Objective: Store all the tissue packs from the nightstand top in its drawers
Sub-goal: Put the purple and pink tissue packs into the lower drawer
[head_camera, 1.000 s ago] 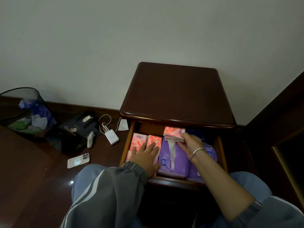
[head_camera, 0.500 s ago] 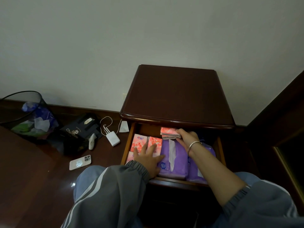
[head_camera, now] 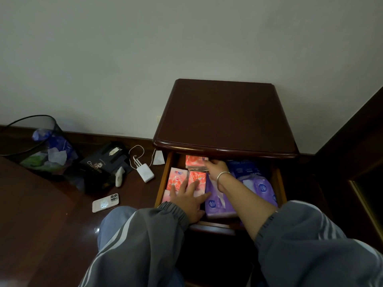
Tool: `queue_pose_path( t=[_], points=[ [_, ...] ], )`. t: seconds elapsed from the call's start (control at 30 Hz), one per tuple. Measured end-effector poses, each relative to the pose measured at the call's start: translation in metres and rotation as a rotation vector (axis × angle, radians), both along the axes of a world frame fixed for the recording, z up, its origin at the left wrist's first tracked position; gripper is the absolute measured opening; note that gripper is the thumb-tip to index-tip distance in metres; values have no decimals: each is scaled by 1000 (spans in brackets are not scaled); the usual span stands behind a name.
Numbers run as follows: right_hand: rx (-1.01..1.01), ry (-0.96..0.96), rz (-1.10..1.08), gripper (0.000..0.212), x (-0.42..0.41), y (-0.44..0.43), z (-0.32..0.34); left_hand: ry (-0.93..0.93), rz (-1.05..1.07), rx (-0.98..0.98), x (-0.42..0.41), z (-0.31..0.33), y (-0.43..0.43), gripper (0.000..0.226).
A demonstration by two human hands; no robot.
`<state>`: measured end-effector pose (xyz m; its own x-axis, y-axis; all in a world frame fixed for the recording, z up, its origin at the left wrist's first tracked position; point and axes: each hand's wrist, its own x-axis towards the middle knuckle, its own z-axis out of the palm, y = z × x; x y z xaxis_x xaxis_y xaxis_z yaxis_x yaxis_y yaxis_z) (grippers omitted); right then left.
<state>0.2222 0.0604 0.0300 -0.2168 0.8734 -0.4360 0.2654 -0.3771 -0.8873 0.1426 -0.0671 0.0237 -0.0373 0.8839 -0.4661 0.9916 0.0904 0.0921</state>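
The nightstand [head_camera: 223, 117] is dark, shiny wood with a smooth flat top and rounded corners. Its top drawer [head_camera: 163, 179] is pulled out toward the person. Soft, crinkly plastic tissue packs lie inside. Flat pink packs [head_camera: 176, 180] sit side by side at the left. A big purple pack [head_camera: 219, 204], puffy with white tissue poking out, lies in the middle. A second purple pack [head_camera: 262, 186] lies at the right, with a dark blue pack [head_camera: 242, 168] behind it. The left hand [head_camera: 187, 200] lies flat on the pink packs with its fingers spread. The right hand [head_camera: 216, 167], with a thin silver bracelet [head_camera: 222, 175] on the wrist, pinches a little stack [head_camera: 193, 161] of pink packs at the back of the drawer. The far end of that stack is hidden under the edge of the top, and how many packs are in it is hard to tell. The right arm covers part of the purple packs, and a grey striped sleeve [head_camera: 145, 235] hides the drawer's front corner. On the dark floor at the left lie a phone [head_camera: 105, 203], a white charger [head_camera: 146, 172] with a looped cord, and a mesh bin [head_camera: 41, 146] of scraps. A second ago the little stack was nearer the front, above the big purple pack; now it is farther back. The left hand has stayed on the pink packs
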Motion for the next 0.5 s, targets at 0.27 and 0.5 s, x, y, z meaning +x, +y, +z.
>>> queue_pose_path(
  t=[0.27, 0.5],
  points=[
    [85, 19, -114, 21, -6, -10, -9, -224, 69, 69, -6, 20, -6, 62],
    [61, -80, 48, 29, -1, -4, -12, -214, 219, 425, -48, 37, -12, 47]
  ],
)
